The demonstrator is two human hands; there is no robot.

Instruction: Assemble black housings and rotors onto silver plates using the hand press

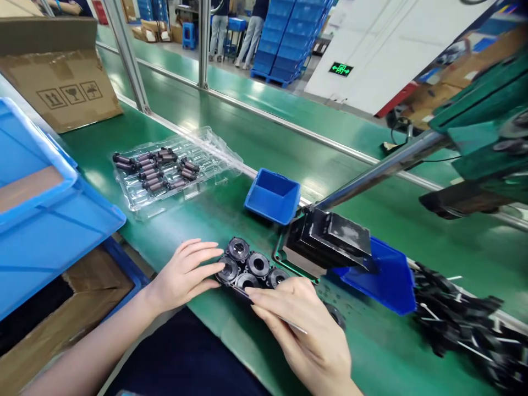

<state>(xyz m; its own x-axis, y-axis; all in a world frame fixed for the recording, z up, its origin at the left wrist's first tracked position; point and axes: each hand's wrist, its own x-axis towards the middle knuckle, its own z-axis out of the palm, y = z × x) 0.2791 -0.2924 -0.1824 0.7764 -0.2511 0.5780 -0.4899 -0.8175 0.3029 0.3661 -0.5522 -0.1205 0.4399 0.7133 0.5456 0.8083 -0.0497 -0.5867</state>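
A cluster of several round black parts, each with a ring-shaped rim and a central hole, sits on the green work surface in front of me. My left hand lies beside the cluster's left edge with fingers stretched out and apart, fingertips at the leftmost black part. Between the thumb and fingers of my right hand is a thin metal tool, its far end reaching to the near side of the cluster. Its exact kind is hard to make out. Another dark round part is partly hidden behind my right hand.
A black machine fixture stands just beyond the cluster. Around it are an upright blue bin, another blue bin and a black pile. Back left are a clear tray of dark cylinders and blue crates.
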